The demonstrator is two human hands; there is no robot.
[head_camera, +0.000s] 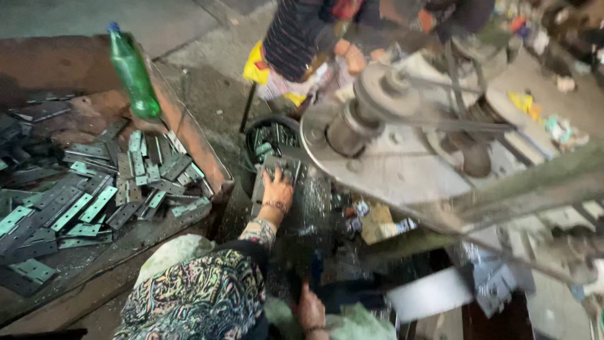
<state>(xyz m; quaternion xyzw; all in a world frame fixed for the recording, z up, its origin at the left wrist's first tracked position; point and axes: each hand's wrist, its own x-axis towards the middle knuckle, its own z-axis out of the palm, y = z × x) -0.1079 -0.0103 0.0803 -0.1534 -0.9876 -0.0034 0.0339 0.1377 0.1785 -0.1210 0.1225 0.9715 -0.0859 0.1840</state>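
Metal plates (272, 171) sit stacked beside the dark bucket (267, 129), under our left hand (277, 187), fingers spread flat on them, long axis running away from us. Right hand (310, 310) low, nearer us, grip unclear.

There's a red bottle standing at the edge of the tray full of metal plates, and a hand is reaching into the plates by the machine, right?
Not quite: the head view shows the bottle is green, not red. It does stand at the edge of the tray full of metal plates, and the left hand is reaching into the plates beside the machine.
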